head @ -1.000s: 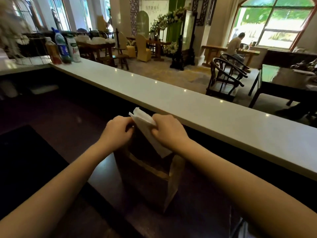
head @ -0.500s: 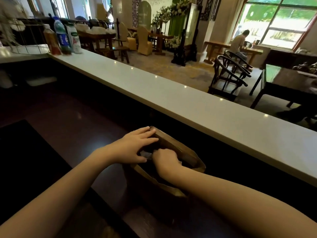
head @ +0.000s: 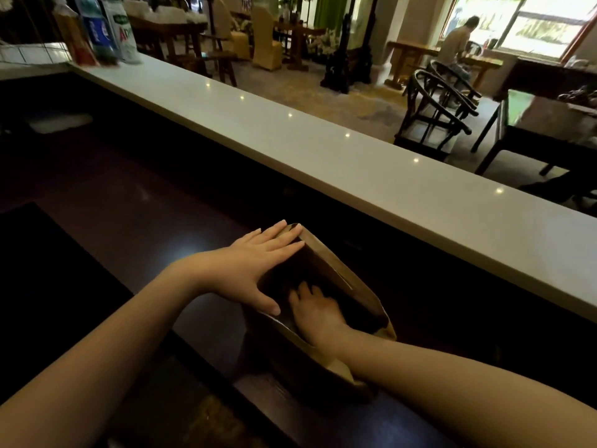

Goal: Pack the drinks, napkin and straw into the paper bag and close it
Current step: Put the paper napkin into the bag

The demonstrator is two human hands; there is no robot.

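Observation:
A brown paper bag (head: 342,279) stands upright on the dark wooden counter, its mouth open. My left hand (head: 255,266) lies flat with fingers spread on the bag's left rim, thumb at the near edge. My right hand (head: 315,310) reaches down inside the bag, its fingertips lost in the dark interior. What it touches or holds there is hidden. No napkin, straw or drinks show in view; the bag's contents are too dark to make out.
A long white bar top (head: 323,150) runs diagonally behind the bag. Three bottles (head: 103,30) stand at its far left end. Beyond it are dark chairs (head: 436,105), tables, and a seated person (head: 455,40) by the window.
A second ago both hands held a white napkin above the bag. The right hand has since gone down into the bag with it, and the left hand flattened on the rim.

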